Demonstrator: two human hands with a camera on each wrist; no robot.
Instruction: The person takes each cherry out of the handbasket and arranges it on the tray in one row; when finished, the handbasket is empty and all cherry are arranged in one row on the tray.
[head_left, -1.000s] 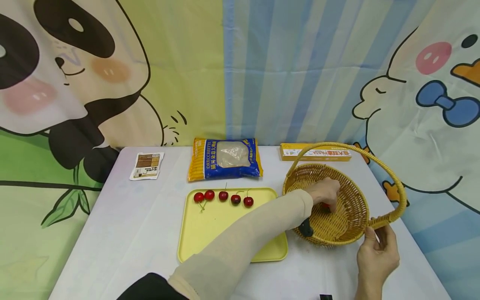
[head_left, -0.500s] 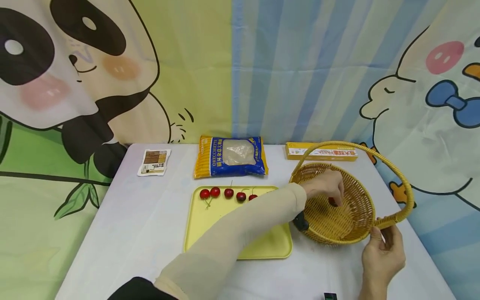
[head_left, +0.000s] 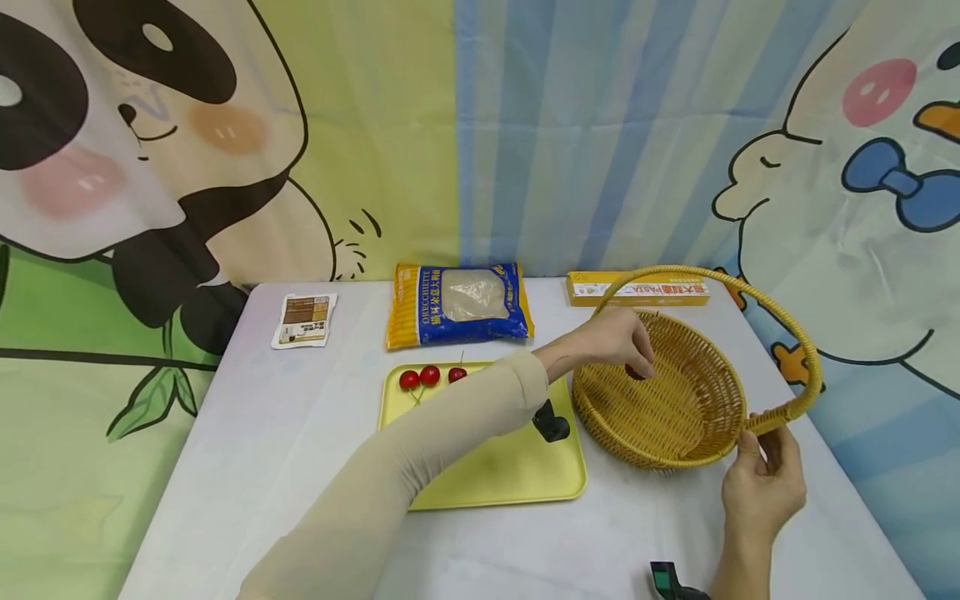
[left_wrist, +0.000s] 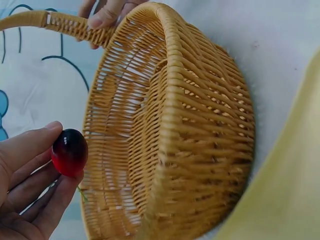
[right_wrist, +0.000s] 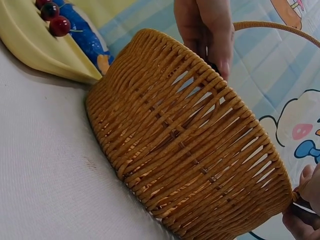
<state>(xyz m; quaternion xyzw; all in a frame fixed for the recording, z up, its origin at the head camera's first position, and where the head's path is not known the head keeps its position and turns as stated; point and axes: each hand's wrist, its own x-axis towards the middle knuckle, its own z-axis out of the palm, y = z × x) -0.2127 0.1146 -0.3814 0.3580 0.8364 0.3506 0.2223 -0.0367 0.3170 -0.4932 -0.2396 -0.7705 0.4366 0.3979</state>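
My left hand (head_left: pixel 615 337) pinches a dark red cherry (left_wrist: pixel 70 152) between thumb and fingers, above the left side of a wicker basket (head_left: pixel 667 417). A bit of green stem hangs below the fingers in the left wrist view. At the basket's front right, my right hand (head_left: pixel 763 483) grips the base of the arched handle (head_left: pixel 810 358) by the rim. The basket leans toward me, and its visible inside is bare. Beside it lies a yellow tray (head_left: pixel 510 479); cherries (head_left: pixel 430 376) sit along its back edge, partly hidden by my left sleeve.
Behind the tray lies a blue and yellow orecchiette bag (head_left: pixel 472 304). A yellow pasta box (head_left: pixel 675 290) is at the back right, behind the basket. A small white and brown packet (head_left: pixel 305 321) lies back left. A printed curtain (head_left: pixel 525 142) hangs behind the table.
My left hand has lifted from inside the basket and moved left toward its rim with the cherry. The right hand keeps its grip on the handle base. The head view has shifted slightly.
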